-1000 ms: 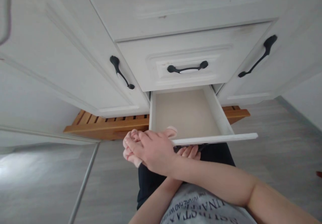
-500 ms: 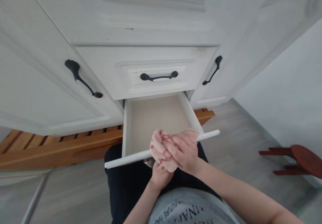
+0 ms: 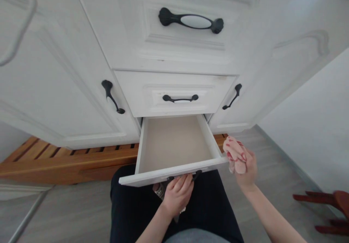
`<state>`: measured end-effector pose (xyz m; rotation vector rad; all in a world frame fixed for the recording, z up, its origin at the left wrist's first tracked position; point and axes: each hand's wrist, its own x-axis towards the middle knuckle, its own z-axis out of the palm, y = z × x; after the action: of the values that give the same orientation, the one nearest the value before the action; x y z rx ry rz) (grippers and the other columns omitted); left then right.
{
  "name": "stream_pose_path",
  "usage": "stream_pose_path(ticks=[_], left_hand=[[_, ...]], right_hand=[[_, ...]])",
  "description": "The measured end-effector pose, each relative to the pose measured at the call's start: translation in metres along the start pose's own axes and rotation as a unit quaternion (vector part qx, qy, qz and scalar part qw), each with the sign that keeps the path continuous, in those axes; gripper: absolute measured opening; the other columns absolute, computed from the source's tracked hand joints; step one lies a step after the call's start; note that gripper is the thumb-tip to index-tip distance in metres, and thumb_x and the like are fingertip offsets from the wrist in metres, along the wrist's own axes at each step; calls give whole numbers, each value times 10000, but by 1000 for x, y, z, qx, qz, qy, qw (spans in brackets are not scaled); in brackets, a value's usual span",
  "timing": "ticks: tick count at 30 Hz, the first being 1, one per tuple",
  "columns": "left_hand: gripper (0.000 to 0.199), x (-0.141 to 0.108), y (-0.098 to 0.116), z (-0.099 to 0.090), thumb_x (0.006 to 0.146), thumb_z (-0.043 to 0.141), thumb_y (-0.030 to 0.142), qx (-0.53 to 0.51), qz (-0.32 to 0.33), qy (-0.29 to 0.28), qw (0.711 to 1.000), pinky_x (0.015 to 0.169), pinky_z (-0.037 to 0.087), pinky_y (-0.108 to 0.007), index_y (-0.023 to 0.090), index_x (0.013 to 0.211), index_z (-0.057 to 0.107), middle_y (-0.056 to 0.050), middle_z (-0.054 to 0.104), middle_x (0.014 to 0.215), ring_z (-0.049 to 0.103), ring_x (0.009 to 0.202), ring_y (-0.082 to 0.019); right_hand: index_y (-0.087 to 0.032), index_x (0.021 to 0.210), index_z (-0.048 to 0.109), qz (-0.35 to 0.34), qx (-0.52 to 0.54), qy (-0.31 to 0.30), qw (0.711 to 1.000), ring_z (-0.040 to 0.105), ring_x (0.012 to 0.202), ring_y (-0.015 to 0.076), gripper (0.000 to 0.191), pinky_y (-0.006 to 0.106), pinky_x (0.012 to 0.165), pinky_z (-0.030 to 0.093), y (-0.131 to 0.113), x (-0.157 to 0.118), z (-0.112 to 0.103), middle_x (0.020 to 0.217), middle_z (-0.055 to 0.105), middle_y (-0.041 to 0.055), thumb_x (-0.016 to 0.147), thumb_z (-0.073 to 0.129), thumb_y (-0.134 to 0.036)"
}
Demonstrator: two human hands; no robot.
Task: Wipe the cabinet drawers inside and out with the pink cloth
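Observation:
A white drawer (image 3: 177, 137) is pulled out over my lap, its pale inside bare. My left hand (image 3: 178, 194) is below its front panel, fingers curled at the dark drawer handle (image 3: 196, 175), whose ends show on either side of them. Beside that hand is a small patterned, greyish object (image 3: 160, 191), partly hidden; I cannot make out what it is. At the drawer front's right end, my right hand (image 3: 249, 170) is closed on a bunched pink cloth (image 3: 235, 155) with red marks. The cloth touches or nearly touches that corner.
Above is a shut drawer with a black handle (image 3: 180, 99). Cabinet doors (image 3: 81, 108) flank it. A slatted wooden bench or rack (image 3: 68, 166) runs under the cabinet at left. A reddish-brown stool (image 3: 340, 203) stands at right by the wall (image 3: 308, 126).
My right hand has moved right with the cloth, from the middle of the drawer front to its right end. My left hand now shows at the handle. The view has shifted.

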<state>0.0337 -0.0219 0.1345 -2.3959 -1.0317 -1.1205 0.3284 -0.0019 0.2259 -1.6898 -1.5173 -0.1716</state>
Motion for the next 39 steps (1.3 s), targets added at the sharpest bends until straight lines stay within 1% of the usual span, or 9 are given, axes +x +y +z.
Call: stream_pose_path(ticks=[3,6,9,13,19,28,31,36,39], left_hand=[[211,4,-6,-3,889,639,252,-3,13,-15,1000,1011,434,-282,310,1061,747,45,744,1235,637,1111,-144],[222,17,-19,-3,877,647,248,-14,-1,-47,999,1041,429,-306,292,1074,739,28,737,1241,630,1133,-162],[255,38,-36,4,851,665,223,-7,-31,-78,996,1092,411,-345,277,1091,731,-1,722,1256,619,1161,-196],[260,61,-59,21,812,688,208,22,-53,-96,994,1110,408,-382,270,1060,733,-32,698,1271,601,1181,-230],[203,80,-90,49,814,690,239,43,-37,-114,992,1142,377,-382,266,1014,713,-25,681,1282,578,1191,-226],[315,114,-138,69,815,666,233,38,-14,-183,982,1146,374,-422,257,1127,699,-56,596,1398,506,1278,-254],[345,116,-147,73,834,646,246,37,-2,-200,979,1154,362,-420,254,1176,691,-55,571,1440,490,1292,-259],[366,112,-156,78,888,586,245,24,21,-217,976,1170,343,-386,244,1244,669,-44,543,1493,479,1315,-241],[392,111,-157,83,918,552,258,8,25,-220,975,1191,324,-376,225,1297,642,-59,551,1490,476,1345,-238]], right_hand=[[-221,1384,521,-30,6,34,999,628,1142,335,573,528,953,529,-12,9,-1,1218,635,153,873,667,-437],[-179,1362,536,27,-4,0,1000,614,1172,327,516,513,981,508,-16,29,3,1257,637,175,928,575,-456],[-152,1334,572,126,-41,-65,989,623,1149,317,479,502,976,498,-9,43,17,1224,660,174,952,452,-417],[-204,1280,647,136,-26,-182,974,668,1099,283,443,457,978,517,8,27,36,1181,714,112,889,501,-351],[-156,1368,585,208,17,-99,973,652,1188,350,592,536,1048,496,10,0,36,1334,665,169,861,471,-441],[-178,1355,582,123,55,-108,985,637,1185,344,536,536,1046,491,-30,16,44,1324,660,154,881,479,-405],[-192,1398,553,36,73,-102,991,627,1176,338,526,536,1020,500,-53,29,58,1327,639,162,924,482,-409],[-229,1477,508,-182,76,-30,980,576,1192,326,530,519,1015,479,-88,72,100,1356,571,168,966,550,-363],[-212,1438,561,-238,41,-8,970,540,1224,338,489,518,1029,455,-96,95,141,1350,543,177,969,577,-348]])
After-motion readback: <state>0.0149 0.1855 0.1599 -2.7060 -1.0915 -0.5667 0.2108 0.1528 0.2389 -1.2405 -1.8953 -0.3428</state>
